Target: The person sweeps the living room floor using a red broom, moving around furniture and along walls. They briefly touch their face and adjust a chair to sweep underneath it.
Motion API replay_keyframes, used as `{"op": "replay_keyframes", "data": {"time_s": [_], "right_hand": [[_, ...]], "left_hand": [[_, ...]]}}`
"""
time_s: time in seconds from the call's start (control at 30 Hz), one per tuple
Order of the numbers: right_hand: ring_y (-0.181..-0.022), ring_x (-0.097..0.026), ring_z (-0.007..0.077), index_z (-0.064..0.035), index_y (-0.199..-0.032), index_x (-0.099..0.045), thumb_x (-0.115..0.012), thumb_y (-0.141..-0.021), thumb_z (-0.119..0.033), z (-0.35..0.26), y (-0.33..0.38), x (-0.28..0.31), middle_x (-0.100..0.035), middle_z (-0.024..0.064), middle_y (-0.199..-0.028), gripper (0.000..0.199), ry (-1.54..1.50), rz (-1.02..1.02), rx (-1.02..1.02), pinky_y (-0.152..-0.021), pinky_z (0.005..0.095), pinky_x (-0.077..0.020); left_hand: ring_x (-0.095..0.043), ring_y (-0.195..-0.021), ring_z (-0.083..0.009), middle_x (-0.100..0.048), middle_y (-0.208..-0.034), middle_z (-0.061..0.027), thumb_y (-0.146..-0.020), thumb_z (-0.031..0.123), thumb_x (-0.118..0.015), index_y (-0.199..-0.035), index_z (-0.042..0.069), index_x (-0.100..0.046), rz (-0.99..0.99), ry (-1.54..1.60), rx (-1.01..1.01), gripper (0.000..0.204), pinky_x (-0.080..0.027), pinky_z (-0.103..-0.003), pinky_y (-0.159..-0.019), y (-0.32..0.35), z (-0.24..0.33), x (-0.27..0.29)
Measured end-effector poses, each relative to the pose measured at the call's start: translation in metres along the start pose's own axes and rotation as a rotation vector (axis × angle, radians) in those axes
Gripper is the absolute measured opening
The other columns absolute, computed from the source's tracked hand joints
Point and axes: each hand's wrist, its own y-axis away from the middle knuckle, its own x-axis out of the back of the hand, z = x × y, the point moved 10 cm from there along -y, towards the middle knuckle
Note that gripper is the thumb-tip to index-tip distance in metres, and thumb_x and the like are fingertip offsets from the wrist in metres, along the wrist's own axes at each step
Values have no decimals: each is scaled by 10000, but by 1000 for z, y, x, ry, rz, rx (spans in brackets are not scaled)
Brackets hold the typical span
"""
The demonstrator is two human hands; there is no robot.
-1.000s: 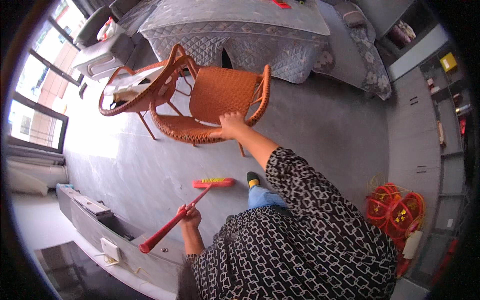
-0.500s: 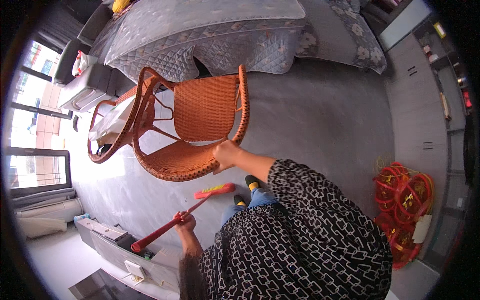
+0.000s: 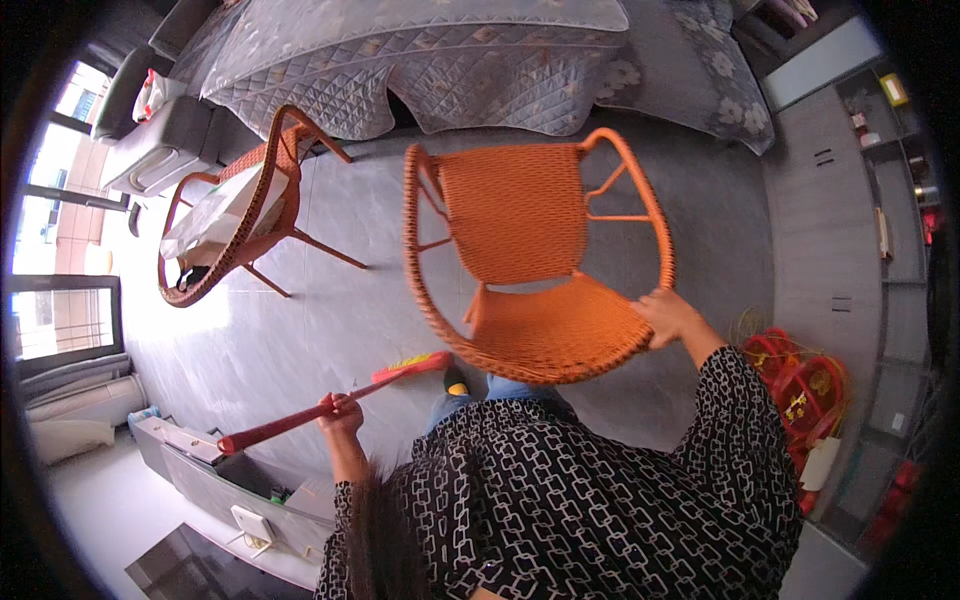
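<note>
**Gripping a wicker chair and a broom**

Holding the orange wicker chair (image 3: pixel 530 270) by its right front rim, my right hand (image 3: pixel 668 318) has its fingers curled around the woven edge. The chair sits just ahead of my knees on the grey floor (image 3: pixel 350 320). My left hand (image 3: pixel 340 412) has its fingers closed around the red broom (image 3: pixel 330 408) handle, whose bristle head lies by the chair's front edge. A second wicker chair (image 3: pixel 240 215) stands well apart to the left, near the quilted bed (image 3: pixel 450 60).
</note>
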Motion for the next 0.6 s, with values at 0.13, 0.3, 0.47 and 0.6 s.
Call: {"op": "replay_keyframes", "data": {"time_s": [0.13, 0.3, 0.47, 0.6], "right_hand": [[-907, -533, 308, -12, -1163, -471, -707, -536, -228, 36, 58, -33, -549, 142, -950, 703, 1, -57, -174, -876, 387, -406], [-1092, -479, 311, -52, -1273, -402, -639, -652, -202, 34, 62, -28, -476, 187, -1204, 681, -144, -416, -578, -938, 393, -384], [-1106, -482, 369, -62, -1338, -294, -600, -767, -268, -116, -25, 74, -439, 231, -1259, 680, -884, 350, -226, -881, 410, -426], [-1034, -521, 389, -54, -1376, -206, -613, -762, -387, -187, -90, 49, -478, 236, -1200, 808, -469, 392, -423, -852, 448, -434]], "left_hand": [[-360, -350, -134, -439, -444, -36, -763, 225, -449, -546, 58, -458, -16, 25, 70, 274, -349, -222, -367, 3, 0, -7], [-381, -381, -142, -469, -502, -37, -763, 194, -452, -562, 96, -418, -49, 48, 65, 227, -282, -247, -353, -11, 10, 4], [-389, -413, -133, -461, -521, -30, -780, 172, -429, -584, 87, -418, -128, 34, 105, 214, -287, -240, -359, -18, 3, -18], [-388, -413, -133, -450, -515, -26, -780, 168, -437, -597, 93, -401, -170, 30, 142, 201, -292, -233, -356, -17, -6, -25]]}}
